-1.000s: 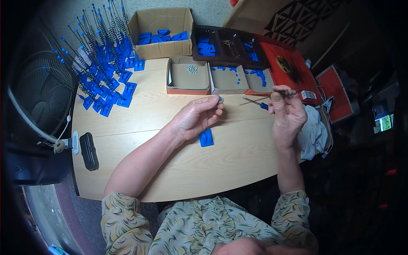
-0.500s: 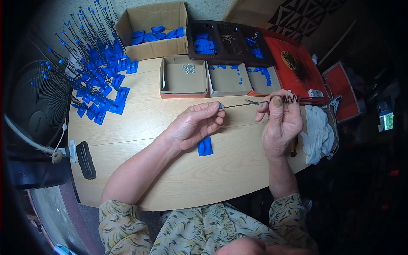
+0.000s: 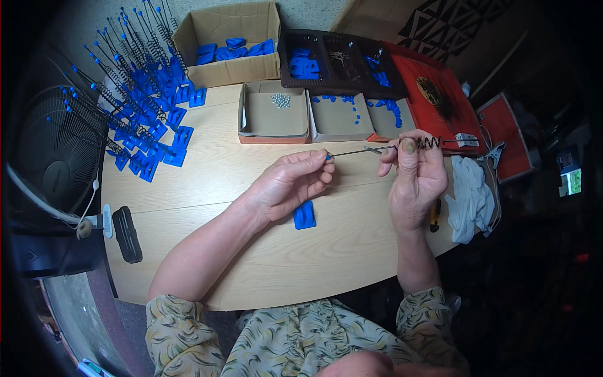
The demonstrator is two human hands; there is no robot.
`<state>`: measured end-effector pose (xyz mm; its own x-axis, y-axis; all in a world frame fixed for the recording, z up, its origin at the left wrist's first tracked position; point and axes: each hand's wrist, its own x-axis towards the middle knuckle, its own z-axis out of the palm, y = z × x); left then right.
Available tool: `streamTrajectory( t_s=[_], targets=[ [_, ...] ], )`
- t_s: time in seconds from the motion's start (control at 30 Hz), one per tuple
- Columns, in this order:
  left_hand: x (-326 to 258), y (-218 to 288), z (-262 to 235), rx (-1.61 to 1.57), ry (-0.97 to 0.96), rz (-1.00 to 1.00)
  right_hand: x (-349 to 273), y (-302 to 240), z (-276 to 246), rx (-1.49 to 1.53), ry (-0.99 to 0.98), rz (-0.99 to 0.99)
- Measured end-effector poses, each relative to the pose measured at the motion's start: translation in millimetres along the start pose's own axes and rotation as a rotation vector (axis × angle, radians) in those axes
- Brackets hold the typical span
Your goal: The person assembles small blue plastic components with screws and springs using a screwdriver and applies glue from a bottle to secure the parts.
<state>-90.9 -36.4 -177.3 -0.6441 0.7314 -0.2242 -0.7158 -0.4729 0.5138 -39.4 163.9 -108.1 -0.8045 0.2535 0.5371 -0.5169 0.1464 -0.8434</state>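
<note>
We cannot tell what small pale bits in left shallow box (image 3: 274,114) are: too small. Rod (image 3: 361,151) tip hidden inside left hand (image 3: 290,184) pinch; part of spring (image 3: 429,142) behind right hand (image 3: 415,179) fingers. Table (image 3: 207,188) near edge covered by our forearms. Dark tray (image 3: 342,63) contents blurred.

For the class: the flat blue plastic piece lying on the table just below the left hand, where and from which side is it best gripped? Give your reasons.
Probably pinch the blue plastic piece across its two long side edges, coming straight down from above. It lies flat on the wooden table, so only its edges offer grip. The left hand hovers just above it, so approach from the bare table on the near side.
</note>
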Motion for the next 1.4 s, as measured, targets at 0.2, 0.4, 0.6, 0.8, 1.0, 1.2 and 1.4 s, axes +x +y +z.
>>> streamTrajectory(
  t_s=[0.2,0.4,0.6,0.8,1.0,1.2,1.4],
  targets=[
    [1,-1,-1,-0.010,-0.018,0.006,-1,-1,-1,-0.037,-0.005,-0.028],
    [1,0,0,-0.006,-0.019,0.006,0,-2,-2,-0.034,-0.007,-0.030],
    [0,-1,2,0.039,0.013,0.011,0,-8,0,-0.115,-0.059,-0.067],
    [1,-2,5,0.051,0.049,0.031,5,-15,0,-0.103,-0.113,-0.111],
    [0,-2,6,0.042,0.054,0.027,4,-18,2,-0.140,-0.106,-0.106],
    [0,-2,5,0.043,0.039,0.025,3,-13,3,-0.139,-0.090,-0.073],
    [0,-2,5,0.051,0.042,0.024,4,-12,2,-0.137,-0.093,-0.066]
  ],
)
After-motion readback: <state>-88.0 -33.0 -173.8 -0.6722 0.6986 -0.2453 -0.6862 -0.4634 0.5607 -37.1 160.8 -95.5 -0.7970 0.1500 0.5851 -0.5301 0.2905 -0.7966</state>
